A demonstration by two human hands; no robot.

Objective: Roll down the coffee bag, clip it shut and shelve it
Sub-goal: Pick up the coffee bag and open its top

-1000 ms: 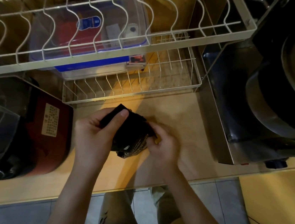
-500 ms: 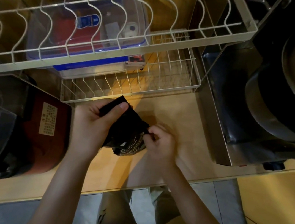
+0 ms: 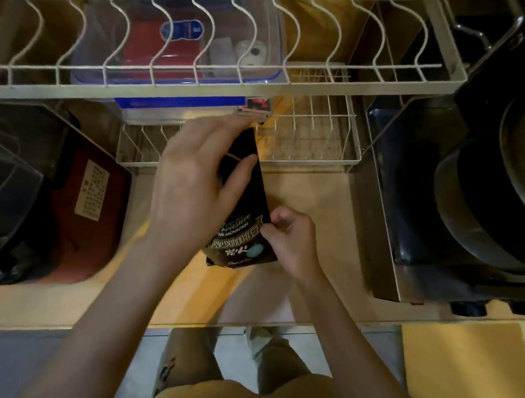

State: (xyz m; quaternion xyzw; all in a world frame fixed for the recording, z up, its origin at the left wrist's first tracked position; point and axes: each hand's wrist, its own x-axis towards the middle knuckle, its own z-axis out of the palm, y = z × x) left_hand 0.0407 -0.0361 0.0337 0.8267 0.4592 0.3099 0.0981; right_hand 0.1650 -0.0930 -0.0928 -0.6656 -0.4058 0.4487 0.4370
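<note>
Bag: the coffee bag (image 3: 244, 226) is black, with pale lettering and a small light-blue spot on its lower front.
Pose: it is held above the surface, long and narrow, its top end pointing away.
Top: the plain black upper part lies under the left fingers (image 3: 242, 166).
Lower edge: the right fingers (image 3: 272, 229) pinch its right side, near the printed label.

"MOUNTAIN" on coffee bag (image 3: 240, 229)
</note>
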